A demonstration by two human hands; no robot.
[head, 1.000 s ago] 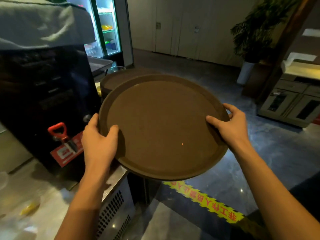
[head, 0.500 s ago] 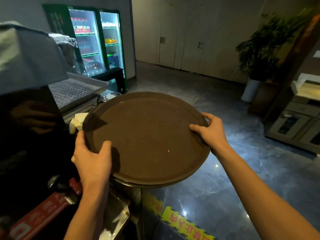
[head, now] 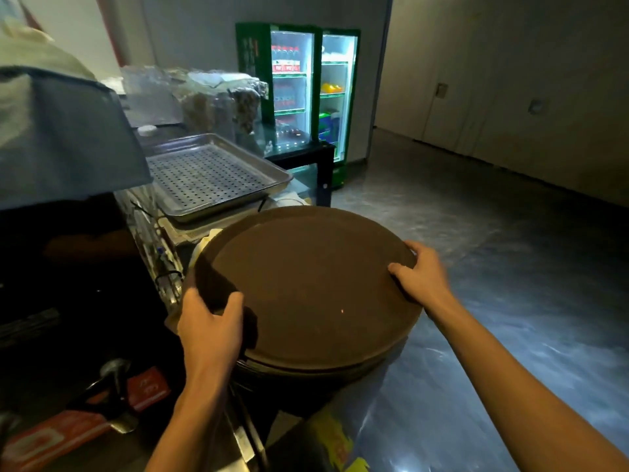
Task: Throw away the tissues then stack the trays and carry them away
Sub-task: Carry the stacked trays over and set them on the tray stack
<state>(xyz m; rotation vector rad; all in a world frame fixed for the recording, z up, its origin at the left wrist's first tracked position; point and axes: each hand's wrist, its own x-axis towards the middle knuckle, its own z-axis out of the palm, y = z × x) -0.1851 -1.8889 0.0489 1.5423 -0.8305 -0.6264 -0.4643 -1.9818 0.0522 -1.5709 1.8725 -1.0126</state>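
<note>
Head view: I am gripping the round brown plastic tray (head: 313, 284) at its rim with my left hand (head: 209, 321) and right hand (head: 422, 275), holding it atop a stack of similar trays (head: 306, 371); the perforated metal pan (head: 207, 177) beyond is sitting empty.

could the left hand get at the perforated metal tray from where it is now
Probably yes, but not right away. The left hand is gripping the near-left rim of the round brown tray. The perforated metal tray sits uncovered beyond it, so the way looks free once it lets go.

Brown trays (head: 306, 284), green fridge (head: 299, 97)
</note>
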